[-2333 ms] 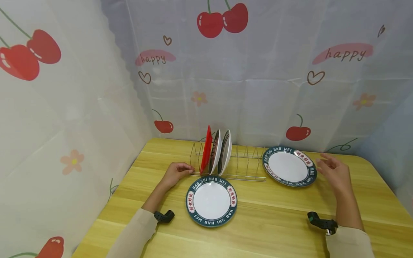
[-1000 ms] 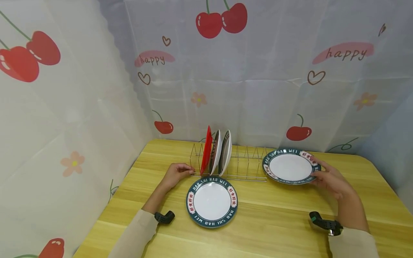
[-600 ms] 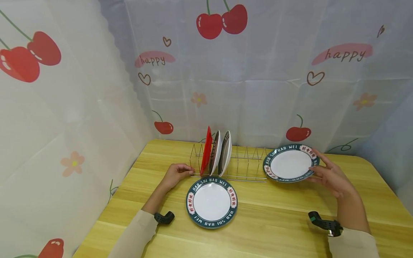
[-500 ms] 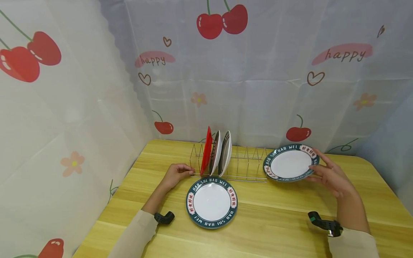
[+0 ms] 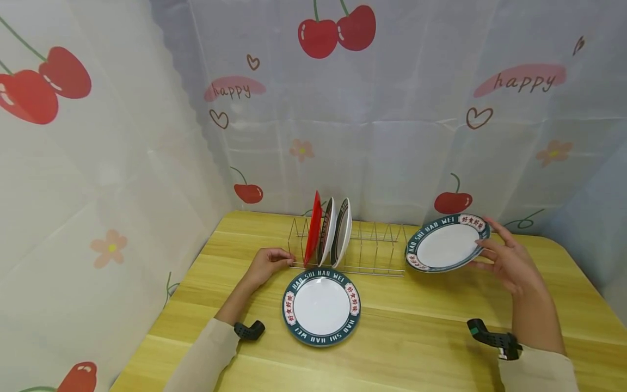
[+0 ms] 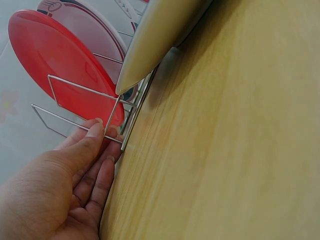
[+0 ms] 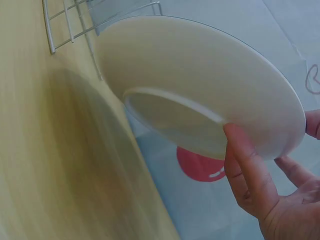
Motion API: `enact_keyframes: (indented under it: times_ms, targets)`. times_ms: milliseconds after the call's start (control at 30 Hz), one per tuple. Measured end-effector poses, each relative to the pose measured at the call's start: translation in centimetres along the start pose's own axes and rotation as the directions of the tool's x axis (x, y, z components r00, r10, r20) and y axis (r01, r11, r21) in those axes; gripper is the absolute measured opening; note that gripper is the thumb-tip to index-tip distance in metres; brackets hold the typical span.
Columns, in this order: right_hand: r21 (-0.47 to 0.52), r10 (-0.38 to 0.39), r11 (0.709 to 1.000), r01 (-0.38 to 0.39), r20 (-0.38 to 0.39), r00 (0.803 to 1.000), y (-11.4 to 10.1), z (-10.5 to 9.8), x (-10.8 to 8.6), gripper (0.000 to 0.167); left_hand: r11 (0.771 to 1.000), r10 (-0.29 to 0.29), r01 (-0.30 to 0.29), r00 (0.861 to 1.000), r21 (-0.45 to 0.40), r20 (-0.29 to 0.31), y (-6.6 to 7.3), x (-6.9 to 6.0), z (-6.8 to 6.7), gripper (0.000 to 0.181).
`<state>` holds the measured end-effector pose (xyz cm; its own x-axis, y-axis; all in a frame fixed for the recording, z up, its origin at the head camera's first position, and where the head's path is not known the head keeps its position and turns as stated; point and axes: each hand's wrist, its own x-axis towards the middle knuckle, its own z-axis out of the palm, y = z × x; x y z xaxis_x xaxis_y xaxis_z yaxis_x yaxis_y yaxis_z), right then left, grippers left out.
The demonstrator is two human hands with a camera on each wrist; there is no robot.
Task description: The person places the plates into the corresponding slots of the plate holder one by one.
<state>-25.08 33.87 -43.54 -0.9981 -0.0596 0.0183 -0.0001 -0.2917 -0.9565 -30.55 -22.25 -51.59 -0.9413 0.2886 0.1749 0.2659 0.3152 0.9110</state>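
Observation:
The right hand (image 5: 511,264) grips the right rim of a green-rimmed white plate (image 5: 446,246), tilted and lifted off the table right of the wire rack (image 5: 374,270). In the right wrist view, fingers press the underside of this plate (image 7: 200,65), and its shadow falls on the wood. The left hand (image 5: 266,265) pinches the rack's left front end; in the left wrist view, the thumb and fingers of this hand (image 6: 65,185) close on the wire (image 6: 112,117). A red plate (image 5: 313,231) and two patterned plates (image 5: 327,231) (image 5: 342,231) stand upright in the rack.
A second green-rimmed plate (image 5: 320,307) lies flat on the wooden table (image 5: 406,348), just in front of the rack. Behind the table hangs a cherry-print cloth (image 5: 392,152), which also covers the left side.
The right hand has taken hold of the plate at its right rim, raised it off the table and tilted it. The left hand has stayed on the rack.

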Motion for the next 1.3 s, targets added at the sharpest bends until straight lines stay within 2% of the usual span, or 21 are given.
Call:
enact_keyframes:
  times_ms: [300, 600, 900, 1133, 1300]
  targets:
    - [0.063, -0.109, 0.992, 0.106, 0.051, 0.993, -1.7, 0.9, -0.8, 0.067, 1.000, 0.011, -0.011, 1.000, 0.004, 0.004, -0.1, 0.0, -0.1, 0.013]
    - [0.071, -0.145, 0.987, 0.144, 0.011, 0.989, -3.3, 2.2, -1.5, 0.071, 1.000, 0.004, -0.004, 1.000, 0.009, 0.004, 0.1, 0.0, -0.1, 0.013]
    - [0.137, -0.178, 0.975, 0.172, 0.031, 0.984, -4.0, 2.8, -1.8, 0.070, 1.000, 0.003, -0.003, 1.000, -0.002, -0.001, 0.1, 0.0, -0.1, 0.012]
    - [0.170, -0.184, 0.971, 0.167, 0.088, 0.979, -4.1, 3.7, -2.0, 0.070, 1.000, 0.015, -0.015, 1.000, -0.027, 0.003, -3.1, 1.0, -0.1, 0.014]
    - [0.160, -0.165, 0.976, 0.146, 0.115, 0.980, -4.2, 4.8, -1.7, 0.070, 0.999, 0.033, -0.033, 0.999, -0.027, 0.005, -3.2, 1.1, -0.2, 0.013]
